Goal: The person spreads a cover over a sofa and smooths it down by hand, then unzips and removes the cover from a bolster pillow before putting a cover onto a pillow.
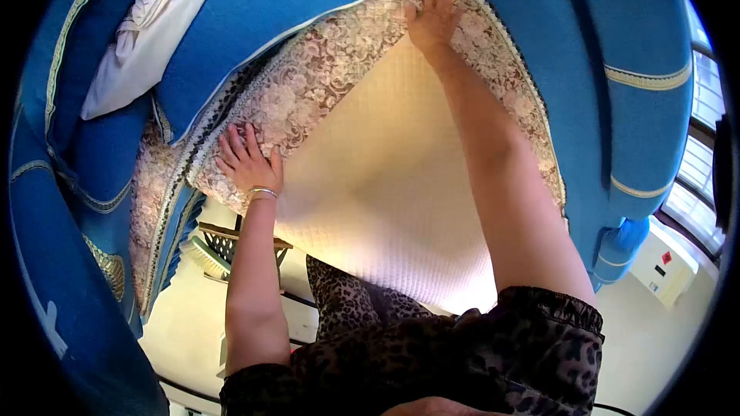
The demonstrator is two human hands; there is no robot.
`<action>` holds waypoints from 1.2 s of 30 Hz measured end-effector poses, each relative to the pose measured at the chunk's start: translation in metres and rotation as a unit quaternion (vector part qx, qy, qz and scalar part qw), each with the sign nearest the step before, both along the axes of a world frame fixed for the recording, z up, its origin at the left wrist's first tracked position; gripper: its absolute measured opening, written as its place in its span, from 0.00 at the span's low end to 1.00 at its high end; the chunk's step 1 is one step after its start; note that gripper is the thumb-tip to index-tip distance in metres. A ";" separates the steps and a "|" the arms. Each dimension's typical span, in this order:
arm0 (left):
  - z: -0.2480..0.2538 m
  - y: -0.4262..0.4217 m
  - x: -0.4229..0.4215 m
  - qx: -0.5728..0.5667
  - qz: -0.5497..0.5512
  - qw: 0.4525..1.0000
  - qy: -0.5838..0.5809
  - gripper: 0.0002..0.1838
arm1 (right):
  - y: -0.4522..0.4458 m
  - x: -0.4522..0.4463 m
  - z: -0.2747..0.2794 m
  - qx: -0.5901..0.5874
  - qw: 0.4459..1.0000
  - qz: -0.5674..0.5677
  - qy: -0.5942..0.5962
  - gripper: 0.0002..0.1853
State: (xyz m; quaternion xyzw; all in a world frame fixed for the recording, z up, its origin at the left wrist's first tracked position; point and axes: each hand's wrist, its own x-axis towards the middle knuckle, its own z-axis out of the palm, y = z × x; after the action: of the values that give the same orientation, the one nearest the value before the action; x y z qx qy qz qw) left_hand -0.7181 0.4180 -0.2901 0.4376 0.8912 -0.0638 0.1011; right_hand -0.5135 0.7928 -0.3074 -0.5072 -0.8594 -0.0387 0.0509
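Note:
A floral patterned cloth with a lace edge lies on the blue sofa, and its folded part shows a plain cream quilted underside. My left hand rests flat with fingers spread on the floral part at the left, a bracelet on its wrist. Farther away, near the top, my right hand also lies flat on the floral part, fingers apart. Neither hand grips anything that I can see.
Blue cushions and a white cloth are at the upper left. The blue sofa arm stands at the right, beside a white box. A dark basket is below my left hand.

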 end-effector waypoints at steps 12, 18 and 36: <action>-0.008 -0.006 0.004 0.068 -0.018 0.997 0.036 0.40 | 0.102 -0.018 0.032 0.073 0.991 -0.104 0.039 0.23; -0.006 -0.005 0.002 0.091 -0.024 0.995 0.022 0.40 | 0.142 -0.001 0.017 0.036 0.989 -0.137 -0.040 0.17; -0.021 0.008 0.010 0.080 0.019 0.996 0.031 0.34 | 0.065 -0.034 0.046 0.102 0.969 -0.090 0.207 0.23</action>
State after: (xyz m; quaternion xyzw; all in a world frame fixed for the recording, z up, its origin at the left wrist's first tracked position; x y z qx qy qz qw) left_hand -0.7081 0.4259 -0.3109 0.4254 0.9041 -0.0042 0.0395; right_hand -0.5471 0.8576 -0.2613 -0.5717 -0.7724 -0.0247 0.2757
